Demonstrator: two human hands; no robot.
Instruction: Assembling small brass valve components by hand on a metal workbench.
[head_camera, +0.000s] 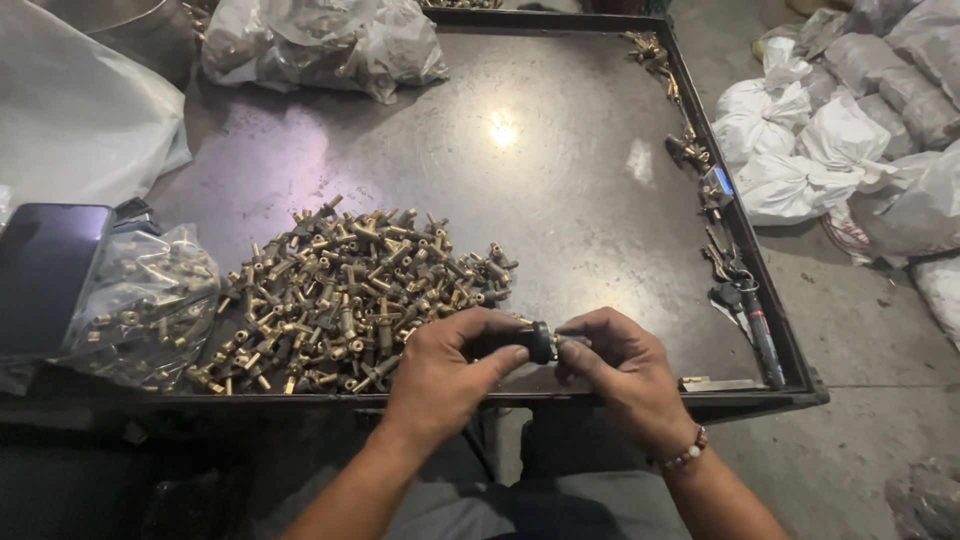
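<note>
The person's forearms are bare to the frame edge, with no sleeves showing. The left hand (440, 375) wears nothing. Behind the right hand (620, 365), the wrist carries a bracelet (683, 457) of pale and reddish-brown beads. Grey trousers (520, 510) cover the lap

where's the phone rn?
Head view, far left: the dark phone lies at the table's left edge, beside a clear bag of brass fittings, left of the loose brass pile.

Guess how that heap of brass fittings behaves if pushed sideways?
The heap of brass fittings would likely spread rather than slide as one, since the pieces lie loose. Probably heavy for its size, being metal. Stubby side arms may snag neighbours, and the smooth tray gives little grip.
</note>
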